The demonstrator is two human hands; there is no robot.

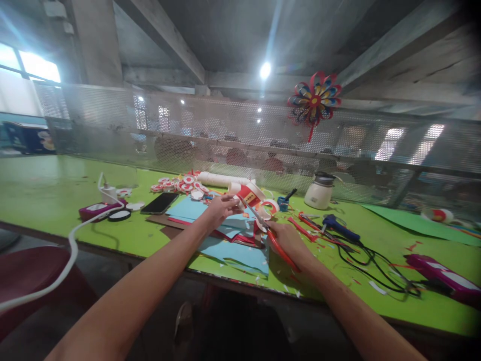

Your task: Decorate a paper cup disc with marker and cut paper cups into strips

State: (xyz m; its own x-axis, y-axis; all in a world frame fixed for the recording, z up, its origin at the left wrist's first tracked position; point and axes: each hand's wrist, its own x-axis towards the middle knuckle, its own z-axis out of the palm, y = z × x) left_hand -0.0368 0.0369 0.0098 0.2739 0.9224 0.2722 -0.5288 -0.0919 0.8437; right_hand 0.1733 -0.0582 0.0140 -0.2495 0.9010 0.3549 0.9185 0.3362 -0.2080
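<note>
A red and white paper cup [252, 194] is gripped in my left hand [219, 210], tipped on its side above the table. My right hand [288, 240] is closed around scissors [280, 249] with orange-red handles. Their blades point up and left and reach the cup's edge; whether they are open or shut on the paper I cannot make out. Beneath both hands lie light blue paper sheets [240, 254] with red sheets among them. A cut ring of white cup paper [269, 206] is just beyond the blades.
The green table [150, 240] carries a phone [160, 202], red-and-white discs [184, 184], a white roll [225, 178], a glue gun [340, 228] with looped black cord, a cream jug [319, 193], purple power strips [443, 273] and paper scraps. A perforated metal screen [233, 135] stands behind.
</note>
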